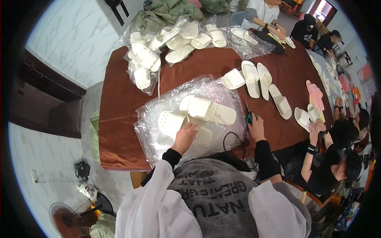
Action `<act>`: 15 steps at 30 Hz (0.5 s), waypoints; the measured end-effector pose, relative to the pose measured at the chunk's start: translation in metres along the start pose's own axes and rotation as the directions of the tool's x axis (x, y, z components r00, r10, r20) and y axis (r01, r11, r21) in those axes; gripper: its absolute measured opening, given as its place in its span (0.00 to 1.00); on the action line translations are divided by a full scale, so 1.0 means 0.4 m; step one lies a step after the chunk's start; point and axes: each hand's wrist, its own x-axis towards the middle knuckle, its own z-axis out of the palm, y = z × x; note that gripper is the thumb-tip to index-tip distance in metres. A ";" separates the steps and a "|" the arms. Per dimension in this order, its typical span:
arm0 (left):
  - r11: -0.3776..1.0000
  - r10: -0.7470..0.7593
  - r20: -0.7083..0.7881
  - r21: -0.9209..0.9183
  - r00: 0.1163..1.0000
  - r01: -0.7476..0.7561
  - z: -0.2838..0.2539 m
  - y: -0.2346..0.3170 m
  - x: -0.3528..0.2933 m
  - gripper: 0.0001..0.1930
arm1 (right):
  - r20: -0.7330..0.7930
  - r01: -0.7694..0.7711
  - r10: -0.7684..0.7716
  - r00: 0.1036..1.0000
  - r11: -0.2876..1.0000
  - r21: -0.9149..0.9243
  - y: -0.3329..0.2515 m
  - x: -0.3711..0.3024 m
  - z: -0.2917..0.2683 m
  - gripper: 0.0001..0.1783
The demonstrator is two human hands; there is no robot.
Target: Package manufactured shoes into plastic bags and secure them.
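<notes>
A pair of white slide slippers lies on a stack of clear plastic bags [154, 148] in front of me. The nearer slipper [168, 121] is at my left hand [185, 137], whose fingers are curled closed at the edge of its strap. Partly over it rests the other slipper [204, 108], its sole pointing right. Beside the bags, my right hand [256, 126] grips a pair of scissors [249, 118] with dark green handles, the blades pointing away from me. The fingertips of my left hand are partly hidden.
Several white slippers [251, 79] lie right of the bags on the brown tablecloth [115, 139]. At the far left is a heap of bagged slippers [147, 57]. A person at the right handles a white slipper [302, 119] near a pink slipper [314, 95]. Another person works at the far edge.
</notes>
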 end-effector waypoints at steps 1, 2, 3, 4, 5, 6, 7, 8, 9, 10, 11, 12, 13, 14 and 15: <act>1.000 0.004 0.004 0.003 1.000 -0.004 0.004 0.000 -0.004 0.13 | -0.002 -0.006 0.006 1.000 1.000 0.003 0.000 0.000 -0.006 0.37; 0.998 -0.004 -0.043 -0.056 0.999 0.001 0.009 0.000 -0.010 0.10 | 0.013 -0.035 0.035 0.999 0.999 0.010 0.003 -0.001 -0.016 0.36; 0.993 -0.013 -0.088 -0.116 0.996 0.003 0.008 0.007 -0.014 0.08 | 0.027 -0.068 0.067 0.997 0.998 0.015 0.011 -0.008 -0.020 0.36; 0.994 -0.011 -0.084 -0.113 0.996 0.001 0.006 0.010 -0.015 0.08 | 0.027 -0.072 0.071 0.997 0.997 0.018 0.031 -0.014 -0.014 0.36; 0.992 -0.034 -0.135 -0.123 0.990 0.018 0.004 0.013 -0.016 0.07 | 0.024 -0.048 0.047 0.999 0.998 0.028 0.051 -0.018 -0.012 0.36; 0.991 -0.058 -0.190 -0.132 0.980 0.033 0.000 0.013 -0.013 0.05 | 0.018 -0.020 0.019 1.000 0.999 0.039 0.052 -0.014 -0.016 0.36; 0.991 -0.056 -0.191 -0.130 0.980 0.031 0.000 0.009 -0.014 0.05 | 0.015 -0.020 0.019 1.000 0.999 0.041 0.046 -0.010 -0.015 0.36; 0.990 -0.068 -0.192 -0.135 0.979 0.042 0.003 0.003 -0.016 0.04 | 0.023 -0.036 0.036 0.999 0.999 0.007 0.041 -0.005 -0.014 0.35; 0.988 -0.083 -0.189 -0.144 0.978 0.056 0.001 0.007 -0.020 0.03 | 0.034 -0.055 0.056 0.998 0.998 -0.029 0.035 -0.005 -0.016 0.33; 0.988 -0.082 -0.188 -0.144 0.979 0.056 0.001 0.010 -0.022 0.03 | 0.044 -0.072 0.075 0.996 0.995 -0.066 0.030 -0.004 -0.020 0.32; 0.979 -0.098 -0.217 -0.194 0.971 0.056 0.000 0.014 -0.021 0.04 | 0.045 -0.073 0.076 0.996 0.995 -0.067 0.030 0.004 -0.029 0.32; 0.969 -0.115 -0.246 -0.243 0.962 0.054 -0.004 0.018 -0.018 0.04 | 0.074 -0.126 0.129 0.989 0.991 -0.039 0.034 0.017 -0.038 0.30; 0.968 -0.116 -0.248 -0.243 0.962 0.054 -0.006 0.017 -0.013 0.04 | 0.105 -0.179 0.179 0.978 0.984 -0.014 0.035 0.023 -0.043 0.29; 0.959 -0.143 -0.265 -0.274 0.954 0.068 -0.008 0.016 -0.006 0.04 | 0.104 -0.177 0.177 0.979 0.984 -0.014 0.034 0.021 -0.045 0.29; 0.950 -0.169 -0.282 -0.304 0.945 0.079 -0.011 0.012 -0.002 0.05 | 0.119 -0.098 0.112 0.987 0.989 -0.114 0.029 0.022 -0.049 0.28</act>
